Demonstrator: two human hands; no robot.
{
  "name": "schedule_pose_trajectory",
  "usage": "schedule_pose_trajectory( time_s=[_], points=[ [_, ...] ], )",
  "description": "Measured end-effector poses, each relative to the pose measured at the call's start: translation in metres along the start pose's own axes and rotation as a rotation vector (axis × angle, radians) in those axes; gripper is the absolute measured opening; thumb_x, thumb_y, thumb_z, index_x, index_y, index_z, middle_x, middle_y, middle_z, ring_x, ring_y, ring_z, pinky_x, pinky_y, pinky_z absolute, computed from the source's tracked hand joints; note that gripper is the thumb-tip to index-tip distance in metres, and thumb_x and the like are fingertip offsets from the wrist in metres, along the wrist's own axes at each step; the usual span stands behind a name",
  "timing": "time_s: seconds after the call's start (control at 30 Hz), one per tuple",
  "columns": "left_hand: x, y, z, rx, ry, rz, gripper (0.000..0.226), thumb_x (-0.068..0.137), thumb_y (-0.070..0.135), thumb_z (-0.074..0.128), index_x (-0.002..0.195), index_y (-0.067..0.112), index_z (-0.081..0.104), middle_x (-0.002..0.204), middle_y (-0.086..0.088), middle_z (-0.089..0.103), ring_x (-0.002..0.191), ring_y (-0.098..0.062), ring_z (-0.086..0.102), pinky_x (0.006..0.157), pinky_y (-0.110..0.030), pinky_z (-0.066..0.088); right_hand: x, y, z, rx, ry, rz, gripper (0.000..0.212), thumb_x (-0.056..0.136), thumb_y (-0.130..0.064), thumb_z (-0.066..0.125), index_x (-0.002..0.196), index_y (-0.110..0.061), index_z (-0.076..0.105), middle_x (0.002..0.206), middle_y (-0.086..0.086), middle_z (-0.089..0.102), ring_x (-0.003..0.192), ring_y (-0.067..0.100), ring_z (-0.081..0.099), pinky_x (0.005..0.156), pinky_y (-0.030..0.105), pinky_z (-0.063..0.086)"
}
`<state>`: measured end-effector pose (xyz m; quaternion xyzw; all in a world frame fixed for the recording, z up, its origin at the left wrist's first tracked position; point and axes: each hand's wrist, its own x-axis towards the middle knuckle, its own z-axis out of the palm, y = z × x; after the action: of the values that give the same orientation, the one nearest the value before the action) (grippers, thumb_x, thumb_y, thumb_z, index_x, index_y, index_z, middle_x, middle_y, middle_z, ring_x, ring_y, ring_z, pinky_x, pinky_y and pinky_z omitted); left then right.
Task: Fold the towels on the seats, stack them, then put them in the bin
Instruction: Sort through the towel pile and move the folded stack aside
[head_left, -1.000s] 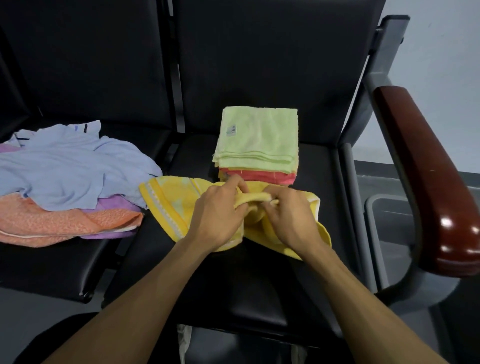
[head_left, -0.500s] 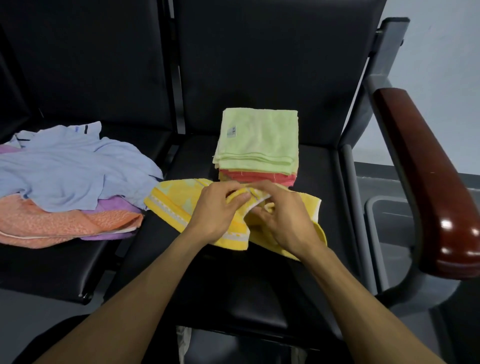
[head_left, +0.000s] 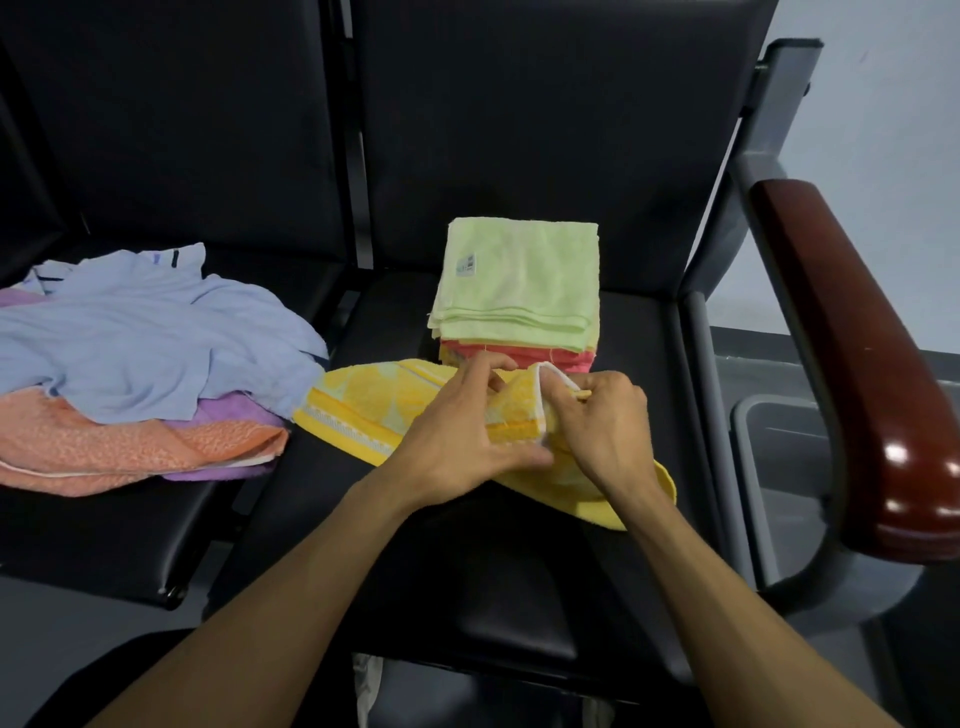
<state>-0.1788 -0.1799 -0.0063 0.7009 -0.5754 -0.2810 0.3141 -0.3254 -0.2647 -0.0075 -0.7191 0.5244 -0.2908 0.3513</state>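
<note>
The yellow towel (head_left: 363, 410) is spread just in front of the folded stack (head_left: 519, 291), its long axis running leftward. Its white-edged corner is pinched by the left hand (head_left: 457, 431) and right hand (head_left: 602, 421), fingers curled; the free length lies nearer the left hand.

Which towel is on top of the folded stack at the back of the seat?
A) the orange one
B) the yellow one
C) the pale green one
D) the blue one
C: the pale green towel lies folded on top of the stack, above a red towel, while both hands work the yellow towel in front of it.
</note>
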Motion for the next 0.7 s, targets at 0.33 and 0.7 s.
schedule_pose_trajectory(
  time_s=[0.33, 0.7],
  points=[
    [-0.0001, -0.0064, 0.0068, 0.273, 0.180, 0.229, 0.058, 0.090, 0.011, 0.068, 0.132, 0.034, 0.036, 0.107, 0.015, 0.050, 0.093, -0.009, 0.056, 0.075, -0.038, 0.055, 0.0013, 0.0027, 0.0004, 0.096, -0.024, 0.045, 0.065, 0.094, -0.048, 0.061, 0.053, 0.000, 0.041, 0.045, 0.000, 0.039, 0.044, 0.012, 0.034, 0.043, 0.028, 0.030],
    [0.0061, -0.0083, -0.0008, -0.179, 0.143, -0.093, 0.005, 0.104, 0.013, 0.052, 0.103, 0.016, 0.048, 0.062, -0.007, 0.054, 0.046, -0.006, 0.037, 0.048, -0.019, 0.033, -0.0025, 0.0042, 0.0052, -0.071, -0.316, -0.266, 0.062, 0.081, -0.015, 0.074, 0.136, -0.038, 0.055, 0.082, -0.014, 0.067, 0.081, 0.005, 0.061, 0.074, 0.024, 0.051]
  ],
)
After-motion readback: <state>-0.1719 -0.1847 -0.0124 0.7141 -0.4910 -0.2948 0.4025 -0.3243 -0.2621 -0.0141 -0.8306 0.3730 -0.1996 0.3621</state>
